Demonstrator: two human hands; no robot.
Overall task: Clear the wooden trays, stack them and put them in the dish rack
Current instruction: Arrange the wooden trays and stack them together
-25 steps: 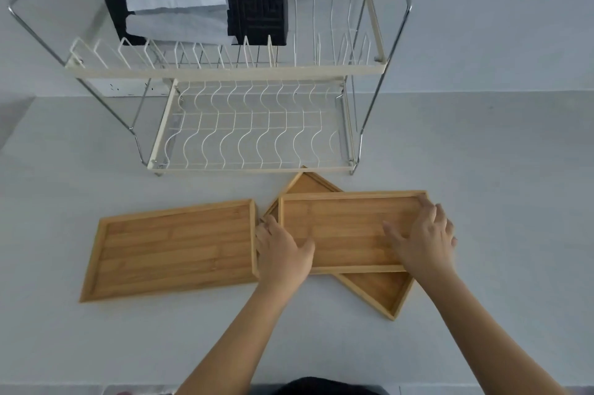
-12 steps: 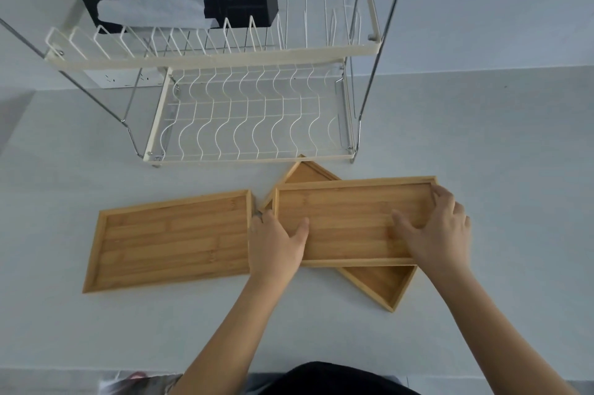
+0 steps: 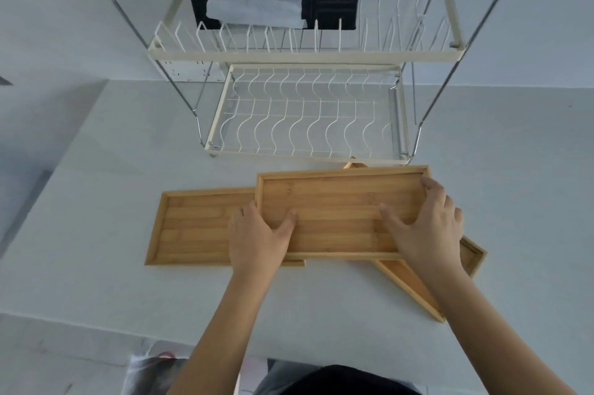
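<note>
Head view: no legible writing anywhere. Left hand (image 3: 258, 235) and right hand (image 3: 424, 227) gripping the rectangular light-brown wooden tray (image 3: 340, 211) by its ends, thumbs inside. Overlapping two matching flat wooden trays (image 3: 193, 227).

Matt wooden trays (image 3: 340, 201); glossy chrome, cream-coated wire rack (image 3: 302, 55).

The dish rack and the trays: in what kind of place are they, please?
Probably a home kitchen counter, or a table set up like one. A two-tier dish rack stands on a plain pale surface against a bare wall, with three wooden trays in front.
</note>
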